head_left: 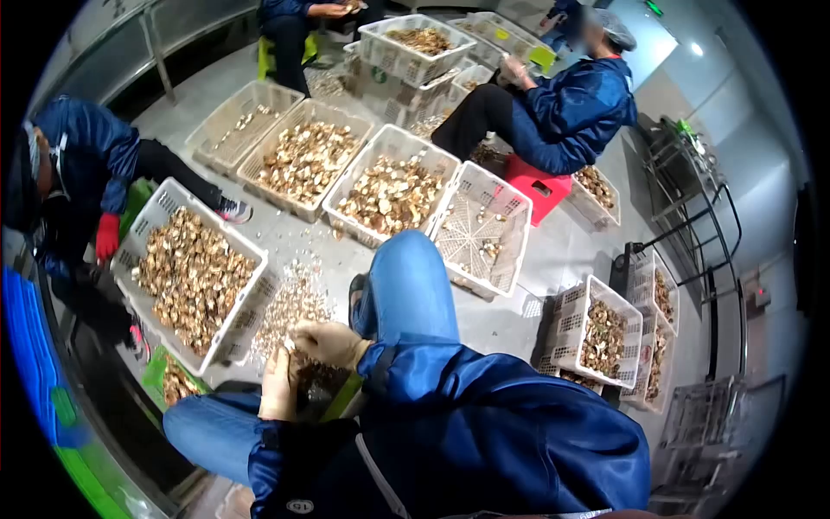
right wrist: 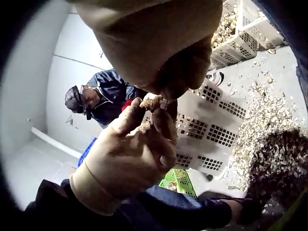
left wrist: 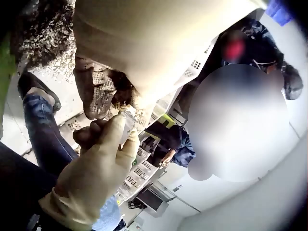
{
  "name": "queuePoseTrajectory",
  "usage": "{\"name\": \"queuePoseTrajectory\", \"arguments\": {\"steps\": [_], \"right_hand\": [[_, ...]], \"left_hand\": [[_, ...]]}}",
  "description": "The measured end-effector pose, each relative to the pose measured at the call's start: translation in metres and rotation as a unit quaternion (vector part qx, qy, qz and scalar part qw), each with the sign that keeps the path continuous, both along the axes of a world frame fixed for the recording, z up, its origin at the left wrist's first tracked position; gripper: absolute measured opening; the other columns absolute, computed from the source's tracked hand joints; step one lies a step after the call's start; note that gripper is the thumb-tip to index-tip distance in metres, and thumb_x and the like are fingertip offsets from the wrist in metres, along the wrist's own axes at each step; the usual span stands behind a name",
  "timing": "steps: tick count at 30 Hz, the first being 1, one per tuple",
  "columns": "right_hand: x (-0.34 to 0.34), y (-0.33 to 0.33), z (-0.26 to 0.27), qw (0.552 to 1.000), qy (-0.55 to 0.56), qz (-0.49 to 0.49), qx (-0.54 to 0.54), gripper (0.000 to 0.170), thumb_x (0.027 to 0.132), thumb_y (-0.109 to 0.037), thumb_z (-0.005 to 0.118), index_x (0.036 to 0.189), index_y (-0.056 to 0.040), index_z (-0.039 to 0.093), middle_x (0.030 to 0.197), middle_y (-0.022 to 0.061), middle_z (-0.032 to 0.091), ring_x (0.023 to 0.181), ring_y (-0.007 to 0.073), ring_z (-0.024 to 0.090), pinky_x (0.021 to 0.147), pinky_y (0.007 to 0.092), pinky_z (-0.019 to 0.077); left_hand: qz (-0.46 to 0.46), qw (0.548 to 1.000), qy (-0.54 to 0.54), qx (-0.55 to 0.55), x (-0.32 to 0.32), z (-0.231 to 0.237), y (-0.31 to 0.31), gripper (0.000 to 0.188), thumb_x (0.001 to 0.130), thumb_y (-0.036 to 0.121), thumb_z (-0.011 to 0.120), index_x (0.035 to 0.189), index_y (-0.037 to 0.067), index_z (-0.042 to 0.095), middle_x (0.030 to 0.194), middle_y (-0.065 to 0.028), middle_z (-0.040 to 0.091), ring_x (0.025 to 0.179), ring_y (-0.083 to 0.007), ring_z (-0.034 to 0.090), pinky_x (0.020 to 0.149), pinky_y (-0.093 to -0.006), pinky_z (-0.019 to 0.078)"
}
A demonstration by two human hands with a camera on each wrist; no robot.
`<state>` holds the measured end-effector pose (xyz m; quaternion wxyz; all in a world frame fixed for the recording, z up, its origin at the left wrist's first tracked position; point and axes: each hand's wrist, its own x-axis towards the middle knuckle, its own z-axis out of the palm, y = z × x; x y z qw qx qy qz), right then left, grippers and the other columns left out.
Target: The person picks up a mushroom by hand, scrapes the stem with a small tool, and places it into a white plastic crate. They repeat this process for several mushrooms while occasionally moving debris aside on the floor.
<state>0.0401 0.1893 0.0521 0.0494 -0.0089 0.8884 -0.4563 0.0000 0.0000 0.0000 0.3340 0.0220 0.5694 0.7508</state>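
In the head view my gloved left hand (head_left: 277,386) is upright over the pile by my knees, close beside my gloved right hand (head_left: 332,342). The left fingers pinch a small brown mushroom (right wrist: 152,103), its surface rough and lumpy in the right wrist view. Between the right thumb and fingers is a thin, pale, small blade (left wrist: 128,124), right at the mushroom; its grip end is hidden in the glove. The fingertips of both gloves are stained dark. Below the hands, pale trimmings (head_left: 296,303) lie scattered on the floor.
A white crate full of mushrooms (head_left: 194,275) stands at front left, with more crates (head_left: 394,186) ahead. One crate (head_left: 481,227) holds only a few pieces. Stacked crates (head_left: 596,333) are at right. Other people sit around, one on a red stool (head_left: 538,190). A green basket (right wrist: 178,183) is low nearby.
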Motion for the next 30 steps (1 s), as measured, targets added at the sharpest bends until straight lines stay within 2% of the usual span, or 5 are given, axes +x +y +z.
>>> {"name": "queuePoseTrajectory", "arguments": {"steps": [4,5,8,11,30], "right_hand": [[0.053,0.013,0.017,0.992,-0.072,-0.090,-0.046,0.024,0.091,-0.026,0.068,0.109,-0.0109,0.073,0.101,0.0128,0.073,0.084,0.0246,0.071,0.076,0.0326,0.0555],[0.032,0.009,0.007,0.994,-0.067,-0.072,-0.053,0.024,0.091,-0.027,0.069,0.106,-0.0082,0.073,0.095,0.0142,0.073,0.082,0.0250,0.071,0.074,0.0338,0.0552],[-0.001,0.000,-0.007,0.998,-0.046,-0.042,-0.008,0.029,0.090,-0.028,0.069,0.105,-0.0041,0.071,0.096,0.0150,0.073,0.083,0.0237,0.070,0.075,0.0313,0.0544],[0.006,-0.001,-0.004,0.990,-0.019,-0.063,-0.125,0.026,0.091,-0.026,0.069,0.103,-0.0033,0.071,0.091,0.0123,0.072,0.079,0.0206,0.067,0.074,0.0296,0.0521],[0.003,-0.013,0.011,0.994,0.102,-0.036,0.011,0.015,0.085,-0.012,0.068,0.097,-0.0036,0.069,0.097,0.0145,0.070,0.088,0.0300,0.068,0.077,0.0365,0.0544]], "left_hand": [[-0.045,0.989,0.076,-0.119,0.061,0.084,0.026,0.036,0.104,0.025,0.045,0.132,0.003,0.053,0.115,-0.0131,0.061,0.108,-0.0215,0.058,0.084,-0.0316,0.0535],[0.032,0.968,-0.239,0.068,0.044,0.029,0.010,0.037,0.104,0.032,0.046,0.122,0.000,0.055,0.112,-0.0111,0.064,0.103,-0.0256,0.060,0.084,-0.0347,0.0486],[-0.005,0.972,0.192,-0.137,0.011,0.005,-0.011,0.033,0.100,0.027,0.055,0.121,0.001,0.056,0.111,-0.0146,0.065,0.101,-0.0245,0.061,0.085,-0.0322,0.0508],[0.117,0.969,-0.159,0.148,0.012,0.020,0.006,0.035,0.104,0.029,0.049,0.124,0.001,0.056,0.114,-0.0122,0.064,0.102,-0.0219,0.062,0.088,-0.0335,0.0524],[0.104,0.960,-0.210,0.156,0.015,-0.018,0.007,0.040,0.097,0.027,0.063,0.129,0.005,0.053,0.116,-0.0087,0.064,0.105,-0.0242,0.062,0.095,-0.0419,0.0506]]}}
